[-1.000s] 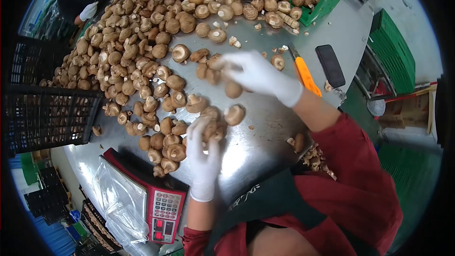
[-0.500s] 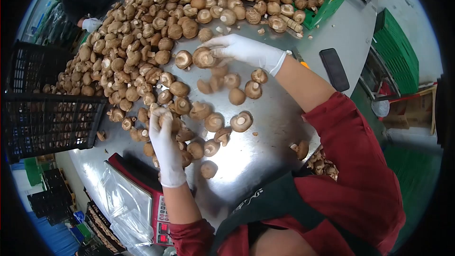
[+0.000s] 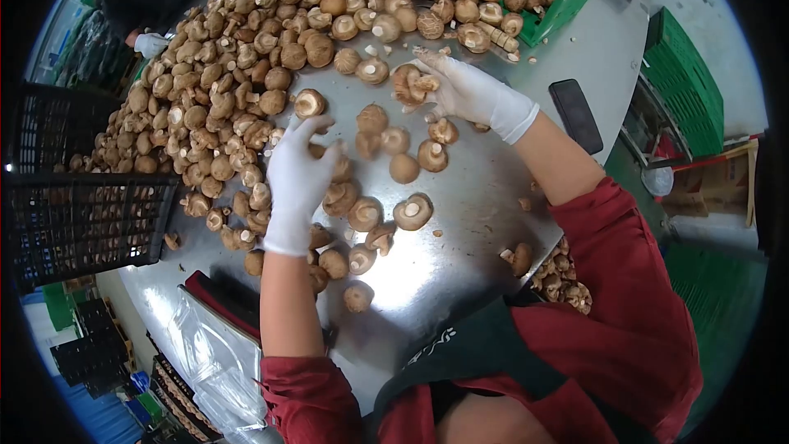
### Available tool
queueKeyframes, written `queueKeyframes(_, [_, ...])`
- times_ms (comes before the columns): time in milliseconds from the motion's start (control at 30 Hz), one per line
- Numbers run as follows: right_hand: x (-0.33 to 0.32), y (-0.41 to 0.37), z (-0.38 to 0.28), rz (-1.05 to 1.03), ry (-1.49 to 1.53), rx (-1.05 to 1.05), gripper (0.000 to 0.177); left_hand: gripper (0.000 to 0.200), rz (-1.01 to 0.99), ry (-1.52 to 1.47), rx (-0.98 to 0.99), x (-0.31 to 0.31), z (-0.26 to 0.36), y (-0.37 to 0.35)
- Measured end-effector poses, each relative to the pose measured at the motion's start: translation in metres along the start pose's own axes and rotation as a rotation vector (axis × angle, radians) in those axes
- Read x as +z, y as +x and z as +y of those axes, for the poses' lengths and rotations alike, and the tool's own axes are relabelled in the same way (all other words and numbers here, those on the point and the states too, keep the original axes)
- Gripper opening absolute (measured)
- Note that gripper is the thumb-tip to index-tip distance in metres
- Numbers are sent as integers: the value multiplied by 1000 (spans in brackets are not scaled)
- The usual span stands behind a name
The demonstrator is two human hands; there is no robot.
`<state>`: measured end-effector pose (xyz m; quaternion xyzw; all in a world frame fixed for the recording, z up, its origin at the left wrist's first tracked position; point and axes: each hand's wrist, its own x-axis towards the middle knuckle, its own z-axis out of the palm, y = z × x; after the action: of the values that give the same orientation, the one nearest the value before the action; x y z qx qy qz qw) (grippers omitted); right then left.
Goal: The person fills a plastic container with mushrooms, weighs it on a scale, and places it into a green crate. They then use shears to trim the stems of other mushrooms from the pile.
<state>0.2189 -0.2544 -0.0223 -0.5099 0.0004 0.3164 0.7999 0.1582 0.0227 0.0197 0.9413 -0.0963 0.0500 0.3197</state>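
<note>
Black phone (image 3: 575, 117) — flat on table (image 3: 485, 205) | clear plastic (image 3: 209, 353), lower left | green crate (image 3: 682, 86) — beyond table's right edge

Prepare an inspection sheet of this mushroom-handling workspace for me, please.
Surface: metal table, small scraps on it.
Job's things: shiitake mushrooms heaped at the far side, loose ones nearer.
Clutter: smartphone at right; clear plastic over the red scale.
Left grip: gloved, fingers curled above mushrooms; hold unclear.
Right grip: gloved, holding a shiitake.
Cables: nothing seen.
Surroundings: black crate, green crate containing mushrooms, co-worker's gloved hand.
</note>
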Motion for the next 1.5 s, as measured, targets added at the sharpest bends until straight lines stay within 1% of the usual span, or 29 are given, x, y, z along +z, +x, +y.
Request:
queueKeyframes(67, [16,-6,-4,131,-21,-1,54,34,-89,70,-76,15,21,21])
queueKeyframes(167, [8,-5,4,1,44,-26,54,41,-339,406,-57,40,34,50])
queueKeyframes(267, [8,-13,8,-128,236,14,55,45,-498,366,-43,44,20,73])
queueKeyframes(300, [10,-18,7,-165,283,17,57,41,-468,364,-28,42,21,71])
queueKeyframes(400, [20,-30,2,-136,410,93,58,38,-223,-32,-190,32,20,45])
queueKeyframes(433, [17,-29,5,-204,454,106,58,35,-135,-343,-207,29,16,36])
queueKeyframes(467, [19,-31,8,-169,442,90,59,43,-138,-675,-284,22,13,20])
queueKeyframes(500, [26,-32,9,-140,429,78,59,42,-113,-901,-274,17,12,3])
queueKeyframes(533, [33,-32,10,-118,414,67,60,38,-146,-1229,-336,10,3,-15])
queueKeyframes(567, [37,-33,12,-172,376,76,61,35,-166,-1549,-423,4,-7,-33])
queueKeyframes(600, [38,-36,14,-230,336,86,61,41,-51,-1756,-599,6,-17,-50])
queueKeyframes(633, [42,-38,14,-286,293,94,62,42,-7,-1796,-585,2,-16,-65])
queueKeyframes(667, [49,-40,15,-270,202,89,61,42,32,-1837,-569,1,-13,-79])
queueKeyframes(733, [63,-49,17,-229,17,68,59,47,177,-1742,-576,-3,8,-95])
queueKeyframes(767, [66,-53,20,-266,7,71,57,49,246,-1688,-582,-6,18,-103])
queueKeyframes(800, [70,-57,22,-252,-71,26,55,50,171,-1978,-637,-16,22,-108])
queueKeyframes(900, [82,-76,28,-214,-292,-106,48,49,276,-1966,-649,-25,30,-128])
queueKeyframes(1000, [83,-108,26,-187,-485,-240,37,45,159,-2207,-549,-29,17,-149])
queueKeyframes(1033, [83,-122,22,-155,-506,-206,35,43,215,-2117,-588,-36,30,-153])
queueKeyframes(1067, [80,-137,18,-123,-528,-174,32,42,207,-2123,-589,-41,33,-158])
queueKeyframes(1133, [63,-166,21,-53,-396,-68,31,39,117,-2099,-378,-45,38,-164])
queueKeyframes(1200, [39,-197,18,-47,-437,-8,30,38,165,-2144,-413,-47,41,-166])
queueKeyframes(1267, [15,-235,20,-74,-504,-52,30,36,173,-2189,-430,-47,44,-169])
queueKeyframes(1333, [1,-279,18,3,-618,-10,25,36,142,-2233,-401,-49,48,-172])
queueKeyframes(1367, [-14,-296,17,39,-698,91,22,34,268,-1976,-403,-47,48,-174])
queueKeyframes(1400, [-21,-312,17,75,-777,202,20,34,251,-2023,-399,-49,51,-177])
queueKeyframes(1467, [-11,-334,18,101,-959,296,19,33,220,-2126,-386,-52,57,-187])
queueKeyframes(1500, [-34,-344,41,71,-1224,39,17,36,326,-2118,-462,-48,48,-196])
